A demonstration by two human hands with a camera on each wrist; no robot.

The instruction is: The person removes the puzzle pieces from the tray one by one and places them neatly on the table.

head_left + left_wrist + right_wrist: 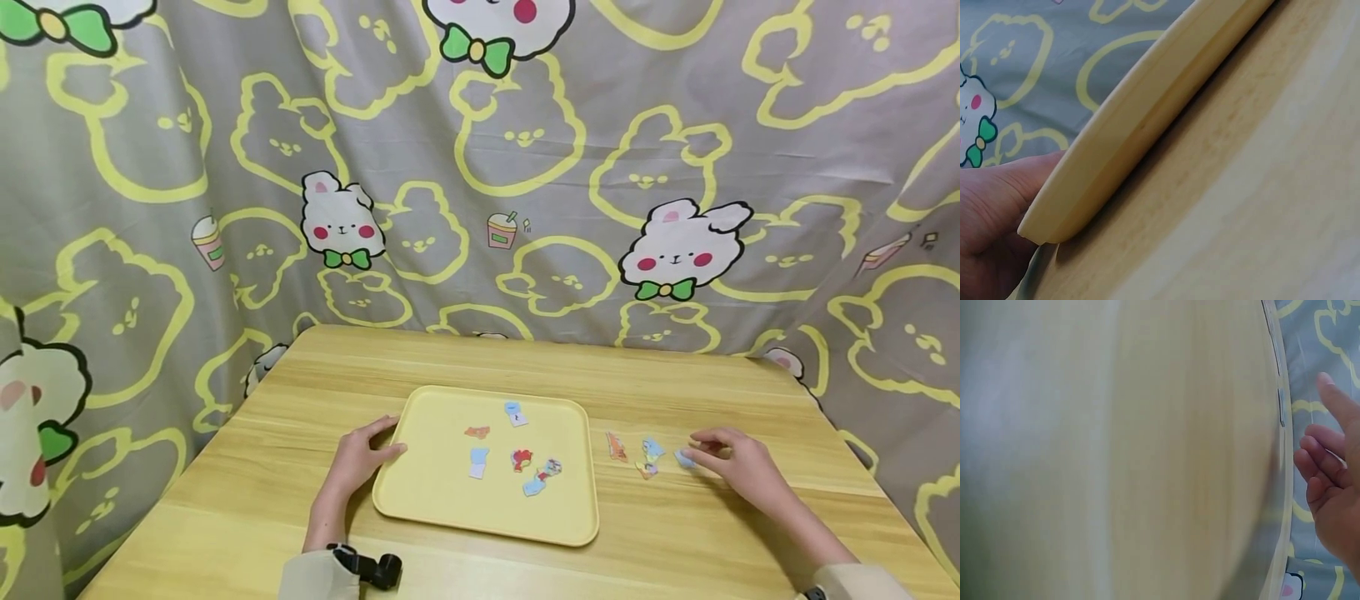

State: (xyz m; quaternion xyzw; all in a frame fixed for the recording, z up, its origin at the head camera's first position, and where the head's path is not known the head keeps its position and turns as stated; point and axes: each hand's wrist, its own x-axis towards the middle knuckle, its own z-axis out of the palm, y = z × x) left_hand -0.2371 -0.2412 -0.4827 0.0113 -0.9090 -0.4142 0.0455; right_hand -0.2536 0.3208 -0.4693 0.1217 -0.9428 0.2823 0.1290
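Observation:
A pale yellow tray (pixel 442 508) lies on the table, and my left hand (pixel 358 457) holds its left edge, the thumb over the rim. In the left wrist view the left hand (pixel 997 212) is partly hidden by the tray's side (pixel 1116 137). Right of the tray, my right hand (pixel 738 467) hovers with thumb and index finger apart, touching or just over a small light-blue puzzle-like piece (pixel 684 457). The right wrist view shows the right hand (pixel 1338 506) with other fingers loosely bent and nothing visible in its grasp.
Several small cut pieces lie on the tray, among them a red one (pixel 522 459), a blue-and-white one (pixel 478 462) and an orange one (pixel 477 432). Between tray and right hand are an orange piece (pixel 617 447) and a blue-yellow cluster (pixel 649 457). A patterned curtain (pixel 450 275) surrounds the wooden table (pixel 270 475).

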